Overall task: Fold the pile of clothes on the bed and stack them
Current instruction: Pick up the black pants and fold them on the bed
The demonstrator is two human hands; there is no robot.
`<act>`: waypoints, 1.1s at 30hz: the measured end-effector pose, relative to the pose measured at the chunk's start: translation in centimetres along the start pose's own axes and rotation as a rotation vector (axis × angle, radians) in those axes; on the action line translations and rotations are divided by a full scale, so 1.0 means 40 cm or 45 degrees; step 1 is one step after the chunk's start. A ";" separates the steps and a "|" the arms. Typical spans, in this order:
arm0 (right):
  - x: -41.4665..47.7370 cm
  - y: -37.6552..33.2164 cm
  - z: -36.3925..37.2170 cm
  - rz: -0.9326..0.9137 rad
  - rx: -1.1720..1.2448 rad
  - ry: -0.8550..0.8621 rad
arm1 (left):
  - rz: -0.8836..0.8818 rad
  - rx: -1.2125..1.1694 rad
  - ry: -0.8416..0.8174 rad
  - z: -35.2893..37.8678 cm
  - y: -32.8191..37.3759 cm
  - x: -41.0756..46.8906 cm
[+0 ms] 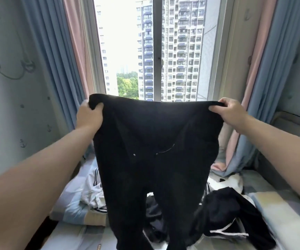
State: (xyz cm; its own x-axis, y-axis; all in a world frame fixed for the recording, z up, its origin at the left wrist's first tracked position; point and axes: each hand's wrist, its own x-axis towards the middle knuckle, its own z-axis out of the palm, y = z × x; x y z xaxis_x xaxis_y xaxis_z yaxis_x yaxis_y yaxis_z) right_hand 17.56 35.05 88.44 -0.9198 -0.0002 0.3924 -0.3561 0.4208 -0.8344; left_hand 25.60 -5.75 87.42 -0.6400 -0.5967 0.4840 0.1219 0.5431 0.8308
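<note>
A pair of black trousers (154, 150) hangs spread in the air in front of me, waistband up, both legs dangling down to the bed. My left hand (88, 114) grips the left end of the waistband. My right hand (228, 111) pinches the right end at the same height. Below and behind the trousers lies the pile of clothes: a white garment with dark stripes (93, 193) at the left and a black garment with white trim (230, 219) at the right. Part of the pile is hidden by the trousers.
The bed (275, 206) has a pastel checked sheet and a matching pillow (69, 208) at the left. A window (156, 47) with blue and pink curtains stands straight ahead. A wall closes the left side.
</note>
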 end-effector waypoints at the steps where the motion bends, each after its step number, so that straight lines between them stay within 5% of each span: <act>1: 0.013 -0.045 -0.011 0.006 0.057 -0.003 | -0.015 -0.103 0.020 -0.008 0.044 0.021; 8: 0.091 -0.311 -0.122 0.175 0.458 -0.119 | 0.112 -0.267 0.097 -0.085 0.262 0.146; 17: 0.114 -0.451 -0.184 0.152 0.425 -0.275 | -0.443 -0.154 -0.363 -0.180 0.379 0.255; 24: 0.111 -0.499 -0.100 0.357 0.499 -0.162 | -0.683 -0.477 -0.296 -0.131 0.354 0.248; 33: 0.041 -0.585 0.028 0.269 0.562 -0.443 | -0.368 -1.092 -0.530 -0.053 0.481 0.066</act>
State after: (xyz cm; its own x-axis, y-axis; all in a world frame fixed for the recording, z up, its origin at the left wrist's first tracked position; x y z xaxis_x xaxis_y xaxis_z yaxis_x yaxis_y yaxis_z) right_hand 24.22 24.21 108.18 -0.9516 -0.2859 0.1133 -0.1264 0.0277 -0.9916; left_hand 27.88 1.88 105.28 -0.9267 -0.2948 0.2330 0.3210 -0.2988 0.8987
